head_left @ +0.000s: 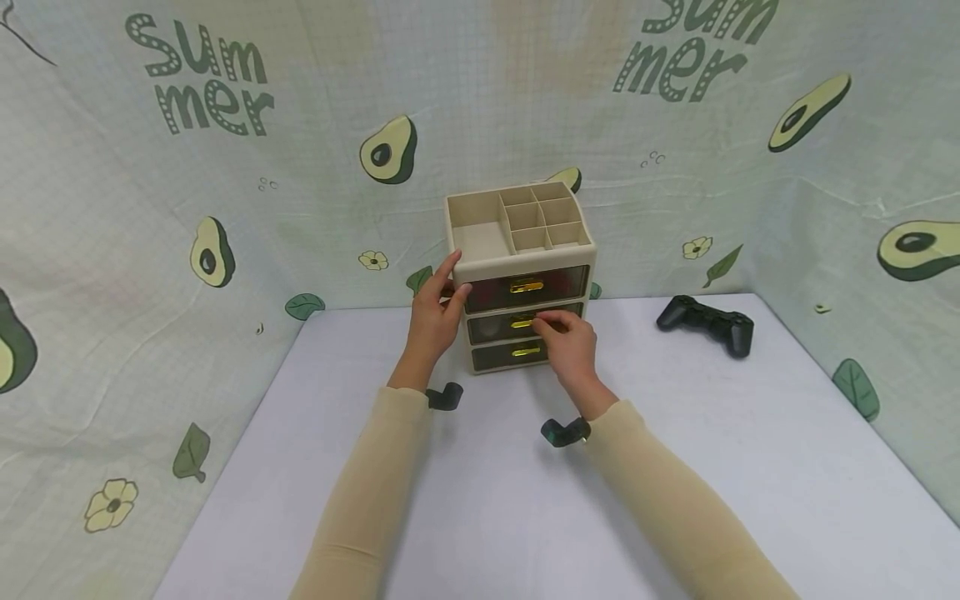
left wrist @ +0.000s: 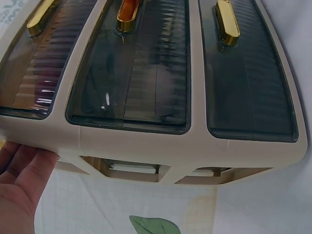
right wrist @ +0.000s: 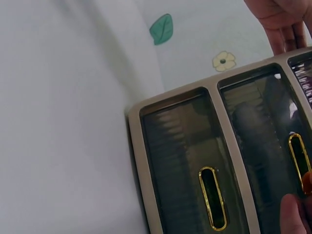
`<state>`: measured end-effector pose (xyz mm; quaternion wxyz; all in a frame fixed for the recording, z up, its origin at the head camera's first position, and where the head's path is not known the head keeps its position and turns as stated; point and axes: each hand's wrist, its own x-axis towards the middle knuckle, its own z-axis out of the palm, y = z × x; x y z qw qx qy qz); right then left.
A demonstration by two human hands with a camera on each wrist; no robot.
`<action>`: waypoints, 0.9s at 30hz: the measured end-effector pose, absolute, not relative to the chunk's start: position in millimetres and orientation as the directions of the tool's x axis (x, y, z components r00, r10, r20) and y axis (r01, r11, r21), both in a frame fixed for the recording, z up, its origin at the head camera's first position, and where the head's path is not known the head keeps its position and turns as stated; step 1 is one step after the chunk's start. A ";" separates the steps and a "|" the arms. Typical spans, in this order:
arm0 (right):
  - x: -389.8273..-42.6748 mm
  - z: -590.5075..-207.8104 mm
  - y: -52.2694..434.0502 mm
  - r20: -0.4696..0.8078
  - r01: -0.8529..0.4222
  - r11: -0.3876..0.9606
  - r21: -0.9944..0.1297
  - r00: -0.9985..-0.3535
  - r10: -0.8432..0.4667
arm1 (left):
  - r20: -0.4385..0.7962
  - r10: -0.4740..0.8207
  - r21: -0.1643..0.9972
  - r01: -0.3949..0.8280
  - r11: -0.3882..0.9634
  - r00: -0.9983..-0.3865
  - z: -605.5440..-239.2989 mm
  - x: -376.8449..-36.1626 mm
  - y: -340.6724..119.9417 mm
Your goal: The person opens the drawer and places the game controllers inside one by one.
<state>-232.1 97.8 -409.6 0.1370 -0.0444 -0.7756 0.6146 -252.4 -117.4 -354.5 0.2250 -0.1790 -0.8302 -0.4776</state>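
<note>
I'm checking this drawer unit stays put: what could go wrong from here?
The right hand pinches the middle drawer's gold handle; a sharp pull could tip or slide the organizer, since the left hand only rests on its side. The game controller lies apart, so it is unlikely to be hit.

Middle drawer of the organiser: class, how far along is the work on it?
Done: the left hand braces the organiser. In hand: right hand fingertips are at the middle drawer gold handle. Left: all three drawers sit closed, so pulling it out has not begun.
</note>
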 end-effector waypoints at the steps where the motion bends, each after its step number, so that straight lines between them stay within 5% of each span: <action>1: -231.6 -410.1 98.5 0.158 -0.100 0.242 -0.965 -0.959 0.235 | 0.545 0.082 0.712 0.512 0.481 -0.835 -354.8 -252.6 -117.4; 27: -222.2 -444.3 112.7 0.130 -0.054 0.295 -0.954 -0.962 0.242 | 0.545 0.069 0.712 0.505 0.488 -0.836 -355.2 -251.8 -115.3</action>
